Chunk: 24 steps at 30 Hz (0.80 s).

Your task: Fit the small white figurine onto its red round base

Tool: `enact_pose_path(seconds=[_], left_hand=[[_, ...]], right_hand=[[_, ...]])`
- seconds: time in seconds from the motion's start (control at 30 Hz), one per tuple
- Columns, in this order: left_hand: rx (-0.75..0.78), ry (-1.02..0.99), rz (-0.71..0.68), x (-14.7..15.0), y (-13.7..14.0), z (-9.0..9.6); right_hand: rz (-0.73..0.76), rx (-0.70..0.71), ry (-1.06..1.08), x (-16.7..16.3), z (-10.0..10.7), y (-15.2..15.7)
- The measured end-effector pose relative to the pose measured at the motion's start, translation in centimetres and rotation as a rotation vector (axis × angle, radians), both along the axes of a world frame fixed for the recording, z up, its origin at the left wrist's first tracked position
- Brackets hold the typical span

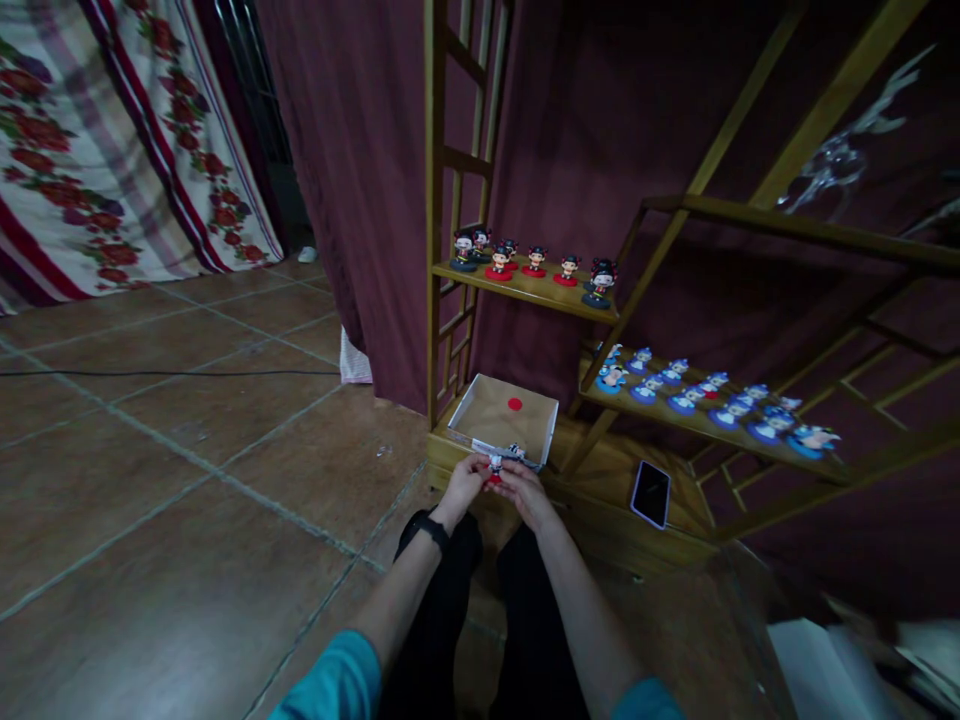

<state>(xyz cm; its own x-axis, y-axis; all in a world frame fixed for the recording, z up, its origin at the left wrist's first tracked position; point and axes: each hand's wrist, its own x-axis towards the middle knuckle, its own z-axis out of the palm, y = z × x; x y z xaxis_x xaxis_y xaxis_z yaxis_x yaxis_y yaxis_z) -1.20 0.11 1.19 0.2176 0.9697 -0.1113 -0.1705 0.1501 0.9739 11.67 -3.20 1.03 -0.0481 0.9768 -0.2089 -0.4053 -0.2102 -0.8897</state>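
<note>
Pinched between the fingertips of the left hand and right hand, a small white-and-dark figurine on a round red base is held low before the person's knees. Beyond hangs a maroon cloth curtain, fronted by a golden-brown wooden display stand. On its bottom ledge lies a shallow, white-walled open box with a brown floor, its near wall just past the fingers; whether they touch is unclear. Off to the right rests a dark-screened phone with a pale purple edge. Blue-and-white figurines line the lower shelf, black-haired figurines on red or dark bases the upper one. Smallest is a flat red disc inside the box. Good handling here probably means a light, two-sided pinch, the base kept level and the figurine clear of the box wall, lest it knock or slip.
</note>
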Motion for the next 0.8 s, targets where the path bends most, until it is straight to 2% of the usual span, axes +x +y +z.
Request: enact_pose_path(seconds=[0.2,0.4,0.57,0.8], left_hand=[[-0.106,-0.064,0.045,-0.2,-0.6,1.4],[-0.107,-0.074,0.016,-0.3,-0.6,1.4],[-0.142,-0.121,0.044,-0.1,-0.5,1.2],[-0.174,-0.135,-0.042,-0.3,-0.5,1.2]], right_hand=[[-0.006,-0.005,0.009,-0.2,-0.6,0.5],[-0.007,0.015,0.029,-0.2,-0.5,0.4],[-0.043,0.008,0.050,-0.1,-0.6,0.4],[-0.064,-0.015,0.044,-0.1,-0.7,0.6]])
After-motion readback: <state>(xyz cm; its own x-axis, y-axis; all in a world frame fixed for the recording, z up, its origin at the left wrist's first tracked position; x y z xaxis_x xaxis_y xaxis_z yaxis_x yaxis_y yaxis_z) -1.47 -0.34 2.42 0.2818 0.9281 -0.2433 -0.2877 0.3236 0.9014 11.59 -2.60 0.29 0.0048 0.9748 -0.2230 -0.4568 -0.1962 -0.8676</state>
